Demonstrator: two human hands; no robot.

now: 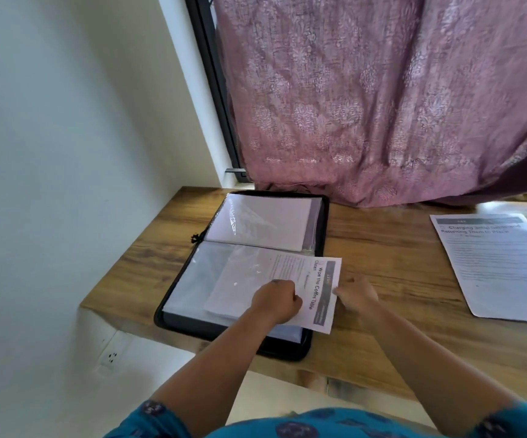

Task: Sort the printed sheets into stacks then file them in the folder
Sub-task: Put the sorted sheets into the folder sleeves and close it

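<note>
Head view: white printed sheet [309, 289] headed "Wipe the Coffee Table clean" is lying half inside open black zip folder [243, 273] on the wooden bench [382, 263]. Left hand [276, 300] fingers are curling onto it; right hand [357, 294] fingers are pinching its edge.

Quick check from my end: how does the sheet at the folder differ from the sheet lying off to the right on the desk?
The Coffee Table sheet lies turned sideways, partly tucked in the folder's clear sleeve; the Charging sheet lies flat on the bare desk. The left hand and right hand hold the Coffee Table sheet; nothing touches the Charging sheet. Both are white printed pages with a grey header band.
</note>
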